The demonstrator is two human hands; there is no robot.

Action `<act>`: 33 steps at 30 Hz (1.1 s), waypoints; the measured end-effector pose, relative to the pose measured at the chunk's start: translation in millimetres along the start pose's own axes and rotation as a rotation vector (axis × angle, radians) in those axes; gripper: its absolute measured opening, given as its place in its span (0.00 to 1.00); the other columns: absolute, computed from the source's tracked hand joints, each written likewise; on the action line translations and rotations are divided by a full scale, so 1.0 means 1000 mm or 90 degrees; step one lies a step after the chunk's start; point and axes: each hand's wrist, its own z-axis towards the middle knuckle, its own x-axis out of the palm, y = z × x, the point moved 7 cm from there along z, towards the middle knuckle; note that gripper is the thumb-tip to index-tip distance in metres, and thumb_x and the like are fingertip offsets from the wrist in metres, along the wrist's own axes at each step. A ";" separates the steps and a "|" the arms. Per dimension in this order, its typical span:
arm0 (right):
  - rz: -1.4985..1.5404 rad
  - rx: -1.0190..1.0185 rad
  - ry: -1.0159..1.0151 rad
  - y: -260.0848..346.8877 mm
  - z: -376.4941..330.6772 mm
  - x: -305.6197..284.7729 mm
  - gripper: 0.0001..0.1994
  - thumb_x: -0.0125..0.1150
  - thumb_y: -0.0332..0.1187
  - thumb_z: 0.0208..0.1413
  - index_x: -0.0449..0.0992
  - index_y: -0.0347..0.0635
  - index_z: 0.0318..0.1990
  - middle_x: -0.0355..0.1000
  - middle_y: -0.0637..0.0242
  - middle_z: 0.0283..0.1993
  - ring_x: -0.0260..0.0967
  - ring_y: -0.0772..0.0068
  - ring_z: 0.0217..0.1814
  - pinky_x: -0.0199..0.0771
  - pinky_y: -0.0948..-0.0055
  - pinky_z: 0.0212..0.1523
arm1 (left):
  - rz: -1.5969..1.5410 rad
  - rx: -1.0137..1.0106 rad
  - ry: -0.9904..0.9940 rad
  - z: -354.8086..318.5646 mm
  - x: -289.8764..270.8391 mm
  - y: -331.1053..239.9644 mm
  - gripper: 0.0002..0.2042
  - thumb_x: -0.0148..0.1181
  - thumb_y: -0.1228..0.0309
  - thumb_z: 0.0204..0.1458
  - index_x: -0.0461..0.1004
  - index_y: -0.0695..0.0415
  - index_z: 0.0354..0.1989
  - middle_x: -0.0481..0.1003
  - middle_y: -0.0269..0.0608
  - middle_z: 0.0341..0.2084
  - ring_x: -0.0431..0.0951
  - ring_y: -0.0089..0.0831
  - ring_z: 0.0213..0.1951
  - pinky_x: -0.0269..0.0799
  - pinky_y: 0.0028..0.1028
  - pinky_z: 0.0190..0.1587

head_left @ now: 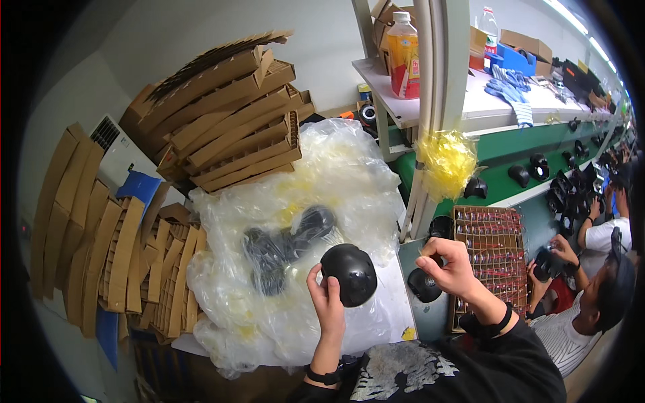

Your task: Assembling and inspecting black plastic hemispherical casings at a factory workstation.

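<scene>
My left hand [328,302] grips a glossy black dome-shaped housing [349,274] from its left side, above the near edge of the plastic-covered table. To the right, my right hand [447,266] is raised with thumb and forefinger pinched together. What they pinch, if anything, is too small to make out. Beneath it, a black round part [423,287] rests on the bench, partly hidden by the hand. Clear plastic bags [356,168] are heaped on the table, and dark parts [289,245] show through the film.
Stacked cardboard dividers [228,127] stand behind and left. A clump of yellow film [447,164] clings to the post [440,80]. Right of my hand lies a divided carton [489,252] of small parts. Co-workers, one in a striped shirt [568,329], handle black parts along the green conveyor [500,168].
</scene>
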 end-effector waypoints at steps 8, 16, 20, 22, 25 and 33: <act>0.581 0.268 0.127 -0.041 -0.027 0.063 0.37 0.37 0.63 0.58 0.50 0.42 0.64 0.62 0.51 0.58 0.62 0.63 0.59 0.59 0.62 0.60 | 0.286 0.549 0.146 -0.044 0.004 -0.033 0.36 0.61 0.45 0.47 0.55 0.62 0.51 0.68 0.49 0.41 0.70 0.34 0.44 0.63 0.33 0.51; 0.288 0.030 0.082 -0.003 -0.059 0.078 0.48 0.62 0.52 0.49 0.43 0.31 0.67 0.47 0.47 0.67 0.46 0.53 0.70 0.47 0.59 0.67 | 0.109 0.299 0.096 -0.040 0.042 -0.053 0.45 0.53 0.36 0.47 0.53 0.64 0.60 0.63 0.46 0.52 0.65 0.39 0.56 0.58 0.35 0.59; 0.091 -0.056 0.135 0.016 -0.057 0.065 0.44 0.70 0.44 0.43 0.52 0.31 0.63 0.54 0.45 0.63 0.55 0.48 0.65 0.55 0.60 0.63 | -0.051 0.037 0.021 -0.023 0.014 -0.026 0.40 0.55 0.45 0.51 0.51 0.65 0.61 0.61 0.51 0.53 0.65 0.38 0.54 0.60 0.32 0.58; 0.057 -0.020 0.179 0.007 -0.051 0.057 0.34 0.68 0.41 0.45 0.63 0.33 0.57 0.63 0.49 0.57 0.63 0.50 0.58 0.62 0.62 0.58 | 0.014 0.239 0.103 -0.032 0.016 -0.045 0.37 0.64 0.58 0.49 0.50 0.63 0.60 0.60 0.56 0.52 0.69 0.40 0.50 0.68 0.34 0.51; 0.016 0.023 0.125 0.010 -0.034 0.038 0.14 0.65 0.31 0.48 0.73 0.36 0.42 0.72 0.58 0.39 0.72 0.65 0.40 0.72 0.71 0.40 | 0.290 0.488 0.106 -0.047 -0.006 -0.044 0.41 0.69 0.52 0.41 0.51 0.60 0.56 0.59 0.56 0.51 0.64 0.46 0.53 0.67 0.40 0.53; 0.051 0.020 0.100 0.054 -0.007 0.022 0.11 0.67 0.34 0.49 0.75 0.39 0.35 0.70 0.66 0.26 0.67 0.74 0.26 0.67 0.77 0.27 | 0.523 0.742 0.184 -0.073 0.002 -0.076 0.39 0.70 0.46 0.35 0.58 0.48 0.54 0.64 0.44 0.48 0.64 0.46 0.53 0.57 0.43 0.58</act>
